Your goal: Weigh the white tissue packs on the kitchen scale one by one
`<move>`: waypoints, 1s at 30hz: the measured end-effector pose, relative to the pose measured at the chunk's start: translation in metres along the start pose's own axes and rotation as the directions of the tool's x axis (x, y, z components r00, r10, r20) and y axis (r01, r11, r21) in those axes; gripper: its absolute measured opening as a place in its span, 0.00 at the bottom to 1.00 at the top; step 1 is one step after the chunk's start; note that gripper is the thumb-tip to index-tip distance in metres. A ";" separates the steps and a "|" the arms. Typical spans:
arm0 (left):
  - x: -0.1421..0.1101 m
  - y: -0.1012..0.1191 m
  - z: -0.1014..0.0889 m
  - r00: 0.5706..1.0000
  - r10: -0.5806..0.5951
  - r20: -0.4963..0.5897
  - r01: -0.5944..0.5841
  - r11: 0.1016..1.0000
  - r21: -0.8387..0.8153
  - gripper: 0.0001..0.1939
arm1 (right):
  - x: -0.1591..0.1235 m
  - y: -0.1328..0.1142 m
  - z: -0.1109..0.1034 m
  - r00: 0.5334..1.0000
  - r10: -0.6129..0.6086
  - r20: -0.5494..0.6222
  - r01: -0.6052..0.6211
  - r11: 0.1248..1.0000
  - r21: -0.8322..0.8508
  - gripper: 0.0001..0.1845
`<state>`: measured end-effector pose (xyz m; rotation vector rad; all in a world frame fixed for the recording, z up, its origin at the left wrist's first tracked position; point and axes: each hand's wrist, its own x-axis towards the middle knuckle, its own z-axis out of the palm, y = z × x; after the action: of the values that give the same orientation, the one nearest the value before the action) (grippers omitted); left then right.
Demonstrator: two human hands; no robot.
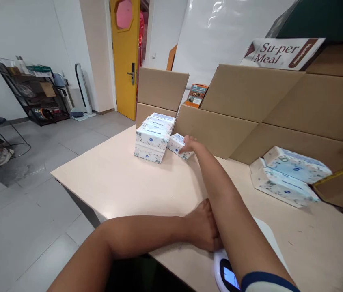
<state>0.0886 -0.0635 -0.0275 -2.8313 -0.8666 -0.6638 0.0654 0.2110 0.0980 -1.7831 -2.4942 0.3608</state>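
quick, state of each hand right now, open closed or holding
Left hand: partly hidden behind the right forearm; open or closed cannot be told.
Right hand: on a floral tissue pack; firm grip cannot be told.

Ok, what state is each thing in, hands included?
right hand: on single pack, firmness of grip unclear
left hand: fingers bent, partly hidden
single pack: beside left packs, touched by right hand
left packs: stacked two high at front
right packs: two visible, one higher
screen: lit
yellow door: open
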 end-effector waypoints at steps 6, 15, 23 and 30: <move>0.000 -0.007 -0.029 0.990 -0.138 -0.015 0.125 0.934 -0.334 0.23 | -0.044 0.014 0.014 1.000 0.006 -0.026 -0.003 0.995 0.100 0.60; -0.001 -0.028 -0.052 0.775 -0.542 -0.325 0.205 0.703 -0.681 0.30 | -0.153 0.121 -0.007 0.924 -0.251 -0.288 0.310 0.933 0.181 0.64; 0.009 -0.047 -0.035 0.608 -0.643 -0.466 0.181 0.683 -0.708 0.38 | -0.303 0.194 -0.028 0.909 -0.313 -0.277 0.364 0.918 0.157 0.58; 0.007 -0.049 -0.030 0.720 -0.576 -0.389 0.169 0.688 -0.706 0.41 | -0.361 0.211 -0.024 0.942 -0.321 -0.102 0.336 0.888 0.314 0.46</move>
<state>0.0549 -0.0261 0.0015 -2.5629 -1.3196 -2.1379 0.3850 -0.0598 0.1074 -1.2060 -2.4613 0.6547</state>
